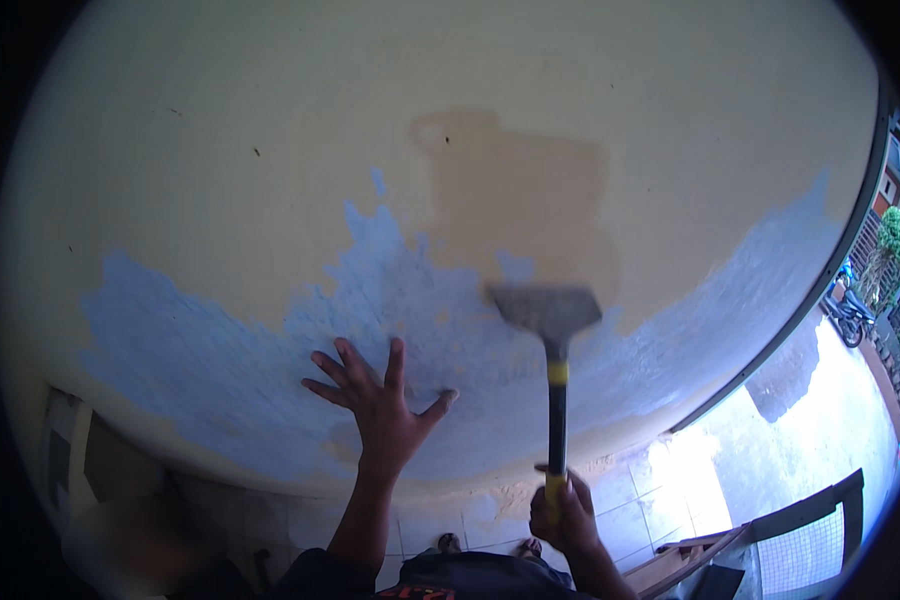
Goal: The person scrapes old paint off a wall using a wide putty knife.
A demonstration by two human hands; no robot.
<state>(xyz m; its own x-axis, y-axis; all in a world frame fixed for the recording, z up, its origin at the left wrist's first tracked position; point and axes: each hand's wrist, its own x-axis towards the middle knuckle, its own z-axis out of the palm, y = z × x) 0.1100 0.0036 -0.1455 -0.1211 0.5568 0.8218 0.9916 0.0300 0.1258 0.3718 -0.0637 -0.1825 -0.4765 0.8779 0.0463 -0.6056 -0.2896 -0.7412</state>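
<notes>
A cream painted wall fills most of the view. Across its lower part the paint is gone in a wide band, leaving a bluish-grey bare patch with ragged edges. My left hand rests against that patch, fingers spread and holding nothing. My right hand is wrapped round the lower grip of a long-handled scraper, black and yellow with a wide flat blade. The blade is up at the border between bare surface and paint, slightly blurred. Just above it lies a darker, damp-looking patch.
Pale floor tiles run along the wall's foot, with crumbs of debris. A mesh-panelled frame stands at the lower right. A parked motorbike shows outside beyond the wall's right edge. A blurred shape occupies the lower left.
</notes>
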